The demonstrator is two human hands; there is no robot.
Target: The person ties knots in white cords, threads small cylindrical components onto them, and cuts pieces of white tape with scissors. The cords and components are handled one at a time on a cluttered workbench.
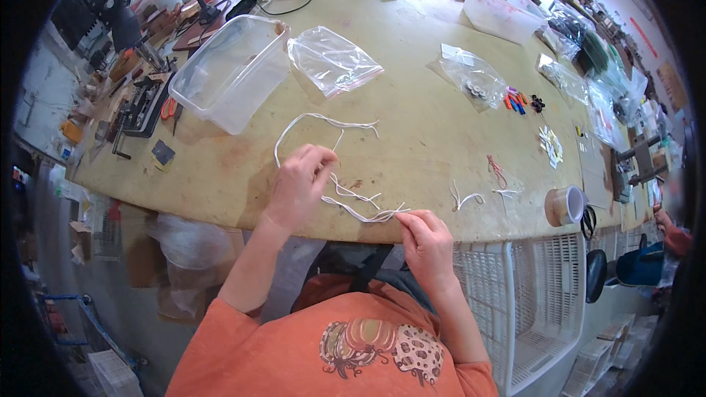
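A bundle of thin white cords [278, 140] lies in a loose loop on the worktable, with frayed-looking ends to the right. My left hand [298, 180] is closed in a pinch above the loop's near side. One white strand [339, 140] runs up from its fingertips; more strands come out below the palm. At the table's near edge, my right hand [428, 241] pinches the tips of the white cords between thumb and fingers. Short white cord pieces [465, 198] and a red-and-white twisted cord [496, 170] lie to the right of it.
A clear plastic bin [234, 66] and a clear bag [334, 62] stand beyond my left hand. Rightward are a bag of round parts [474, 81], coloured small pieces [516, 101], white pieces [550, 147] and a tape roll [565, 206]. A vise [143, 106] sits far left.
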